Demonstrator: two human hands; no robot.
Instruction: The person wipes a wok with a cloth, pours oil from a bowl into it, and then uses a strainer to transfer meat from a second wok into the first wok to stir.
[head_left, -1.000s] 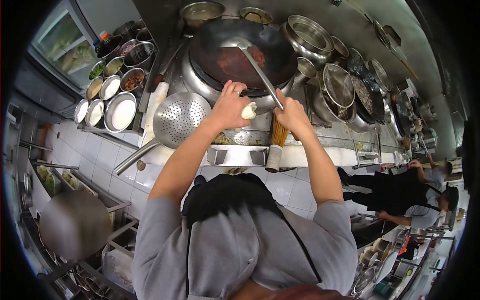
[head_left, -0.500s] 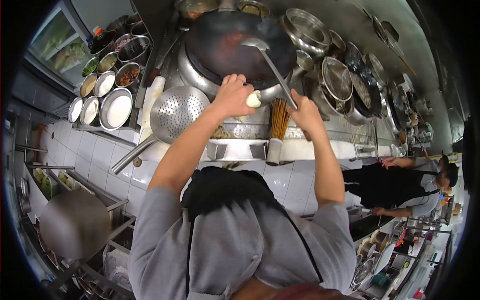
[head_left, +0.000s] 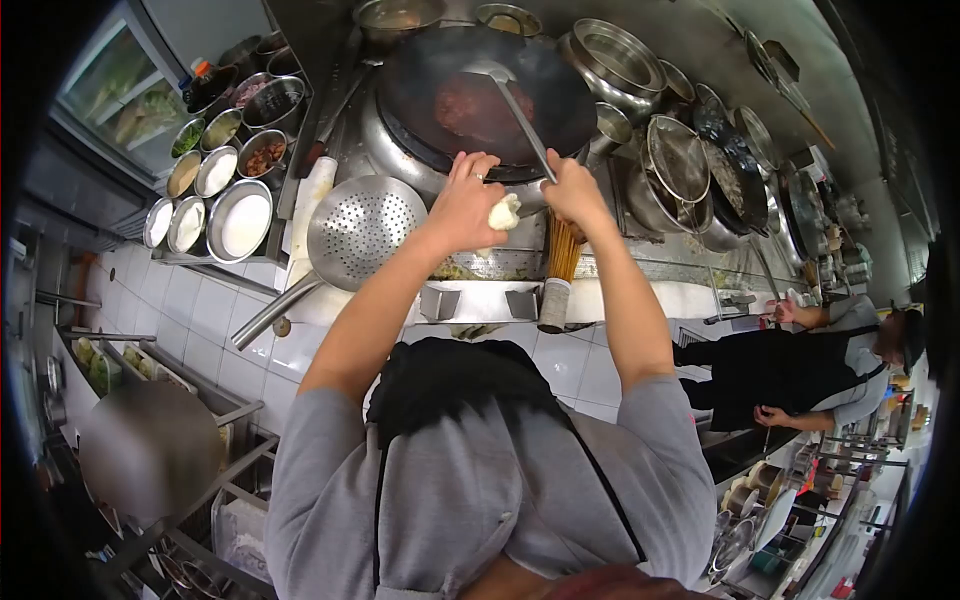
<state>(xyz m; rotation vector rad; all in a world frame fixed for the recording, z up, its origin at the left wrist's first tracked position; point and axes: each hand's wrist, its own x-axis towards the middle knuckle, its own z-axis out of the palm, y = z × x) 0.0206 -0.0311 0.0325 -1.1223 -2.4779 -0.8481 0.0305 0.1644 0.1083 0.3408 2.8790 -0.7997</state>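
Wok station, both hands busy at the near rim of the wok

The left hand (head_left: 465, 205) has its fingers curled tight around a wadded white cloth (head_left: 503, 212), pressed right up against the near edge of the wok (head_left: 545, 75). The right hand (head_left: 573, 192) is just to the right of it, fist wrapped around the ladle (head_left: 520, 125). The ladle's handle slants up and away so the bowl end sits over the reddish sauce (head_left: 468, 105) in the middle of the pan. A big perforated strainer (head_left: 362, 230) lies on the counter left of the left hand, and a bamboo brush (head_left: 560, 265) stands just near of the right hand. A row of seasoning bowls (head_left: 240, 220) is further left, and a co-worker (head_left: 800, 370) in a dark apron stands well off to the right.
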